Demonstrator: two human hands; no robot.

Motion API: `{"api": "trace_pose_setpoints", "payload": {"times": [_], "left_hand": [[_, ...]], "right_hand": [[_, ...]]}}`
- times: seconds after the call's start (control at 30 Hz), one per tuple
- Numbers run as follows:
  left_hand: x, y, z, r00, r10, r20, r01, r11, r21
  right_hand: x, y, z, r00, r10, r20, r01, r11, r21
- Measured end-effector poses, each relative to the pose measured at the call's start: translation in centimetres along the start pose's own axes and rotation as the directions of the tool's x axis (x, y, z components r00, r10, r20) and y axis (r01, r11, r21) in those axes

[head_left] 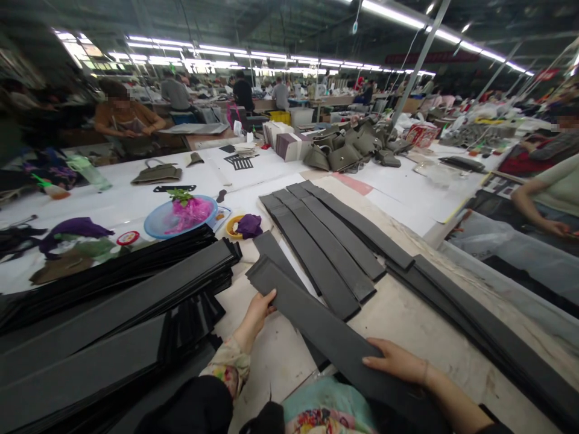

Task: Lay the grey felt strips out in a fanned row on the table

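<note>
A long dark grey strip (pixel 316 313), perhaps with more layers beneath it, lies slantwise in front of me, its near end close to my body. My left hand (pixel 259 313) grips its left edge near the far end, thumb on top and fingers underneath. Farther down, my right hand (pixel 395 360) holds the opposite edge, with the thumb and fingertips over the top and part of the hand hidden. Another grey strip (pixel 278 259) lies partly under the held one. Just beyond, several overlapping grey strips (pixel 316 241) are fanned out on the table.
Stacks of black-edged strips (pixel 149 289) fill the left side. A blue basin (pixel 156 224) with a pink plastic bag and a yellow bowl (pixel 233 226) stand beyond them. Olive bags (pixel 348 150) are heaped at the back. Co-workers sit at far left and right.
</note>
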State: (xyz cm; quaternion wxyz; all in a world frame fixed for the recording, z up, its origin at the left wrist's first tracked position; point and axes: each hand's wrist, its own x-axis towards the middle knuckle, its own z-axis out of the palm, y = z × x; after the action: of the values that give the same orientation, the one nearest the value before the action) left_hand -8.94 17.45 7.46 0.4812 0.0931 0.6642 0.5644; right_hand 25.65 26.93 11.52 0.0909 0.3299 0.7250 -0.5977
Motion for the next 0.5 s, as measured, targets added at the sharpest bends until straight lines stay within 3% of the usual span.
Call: {"api": "trace_pose_setpoints", "payload": {"times": [0.13, 0.27, 0.37, 0.5], "left_hand": [[2.9, 3.8, 0.9, 0.995, 0.078, -0.061, -0.075, 0.996, 0.042], [5.8, 7.2, 1.5, 0.979, 0.165, -0.116, -0.153, 0.983, 0.104], [6.8, 6.7, 2.1, 0.986, 0.141, -0.084, -0.126, 0.978, 0.166], [6.8, 2.8, 2.6, 0.992, 0.112, -0.064, -0.090, 0.957, 0.275]], "right_hand": [[1.9, -3.1, -1.5, 0.990, -0.055, -0.133, 0.046, 0.996, -0.070], [7.1, -5.0, -0.7, 0.949, -0.076, -0.305, 0.041, 0.992, -0.122], [11.1, -4.9, 1.6, 0.923, -0.076, -0.376, 0.021, 0.989, -0.147], [13.6, -3.6, 4.6, 0.940, -0.073, -0.334, 0.020, 0.987, -0.160]]}}
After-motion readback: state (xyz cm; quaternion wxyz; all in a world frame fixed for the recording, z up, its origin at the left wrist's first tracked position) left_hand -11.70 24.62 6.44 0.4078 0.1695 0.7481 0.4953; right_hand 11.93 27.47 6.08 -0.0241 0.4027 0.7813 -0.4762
